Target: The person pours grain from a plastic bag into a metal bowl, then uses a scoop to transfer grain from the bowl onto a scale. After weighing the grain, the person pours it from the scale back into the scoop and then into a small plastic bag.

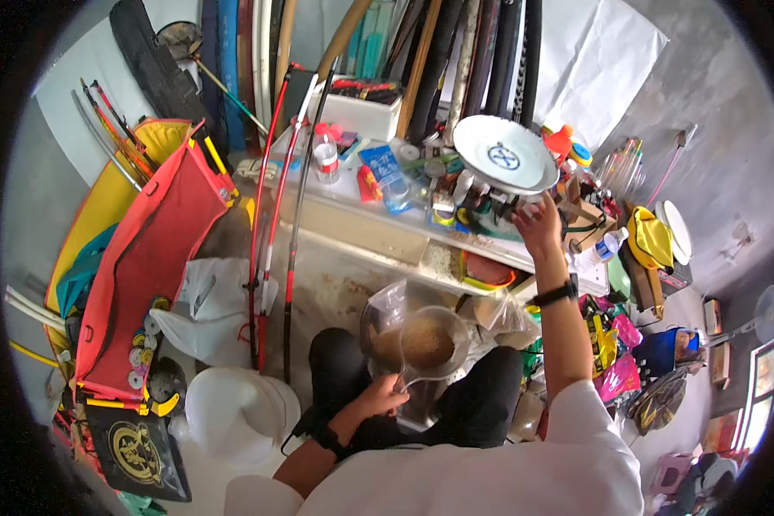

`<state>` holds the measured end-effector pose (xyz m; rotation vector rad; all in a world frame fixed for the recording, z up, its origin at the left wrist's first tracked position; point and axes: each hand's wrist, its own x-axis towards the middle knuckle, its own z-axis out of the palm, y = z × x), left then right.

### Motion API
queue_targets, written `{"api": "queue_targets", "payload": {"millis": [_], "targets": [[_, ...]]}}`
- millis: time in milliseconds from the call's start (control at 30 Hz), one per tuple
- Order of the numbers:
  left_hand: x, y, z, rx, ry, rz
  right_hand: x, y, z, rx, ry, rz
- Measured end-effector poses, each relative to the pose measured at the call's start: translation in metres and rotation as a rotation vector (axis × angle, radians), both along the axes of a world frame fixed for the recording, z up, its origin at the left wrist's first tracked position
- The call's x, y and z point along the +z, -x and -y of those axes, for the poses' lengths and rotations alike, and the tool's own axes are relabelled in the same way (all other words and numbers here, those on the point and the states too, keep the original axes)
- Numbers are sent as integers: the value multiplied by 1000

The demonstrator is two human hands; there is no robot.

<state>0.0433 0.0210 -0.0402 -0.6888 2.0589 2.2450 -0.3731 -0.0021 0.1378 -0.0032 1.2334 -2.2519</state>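
My left hand [382,397] is closed round the handle of a clear scoop [430,342] holding brown grains. Beneath the scoop, between my knees, is a clear plastic bag [385,331] with more brown material in it. My right hand [539,225] reaches up to the near rim of a round white dish [506,155] with a blue mark at its centre. The dish sits above the cluttered table, and my fingertips are at its underside; whether they grip it is hard to tell.
Tall rods [294,215] stand left of my knees, near a red bag [146,275] and a white bucket [232,404]. Bottles and packets crowd the white table [353,211]. A yellow bag [650,236] and colourful packets [619,370] lie at the right.
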Motion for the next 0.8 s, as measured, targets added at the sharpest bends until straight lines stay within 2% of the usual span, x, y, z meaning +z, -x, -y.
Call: {"api": "queue_targets", "payload": {"millis": [67, 133, 167, 200, 233, 300, 333, 400, 433, 500, 533, 600, 667, 733, 800], "targets": [[7, 0, 1, 3, 1, 17, -22, -38, -36, -17, 16, -185], [8, 2, 2, 21, -77, 99, -47, -86, -88, 359, 103, -325], [5, 3, 4, 17, -138, 156, -53, -125, -110, 252, -15, -277], [7, 2, 4, 10, -145, 169, -61, -156, -131, 317, -207, -419], [10, 2, 4, 48, -172, 112, -60, -187, -149, 429, -317, -385], [21, 1, 1, 96, -216, 16, -79, -229, -178, 918, -554, -392], [21, 5, 0, 82, -220, 35, -93, -249, -186, 1047, -615, -239], [18, 10, -10, 138, -49, -15, -107, -268, -194, 1137, -662, -166], [28, 13, -13, 136, -101, 14, -108, -276, -190, 1129, -658, -153], [35, 19, -25, 158, -107, -22, -105, -282, -174, 857, -319, 157], [38, 23, -32, 190, -117, -62, -112, -282, -170, 852, -318, 158], [44, 30, -41, 199, -175, -74, -127, -277, -158, 877, -40, 360], [41, 31, -50, 174, -190, -106, -126, -279, -150, 807, -22, 374], [48, 32, -54, 180, -154, -139, -109, -280, -144, 746, -130, 267], [58, 33, -58, 272, -136, -129, -100, -282, -143, 741, -156, 233]]}}
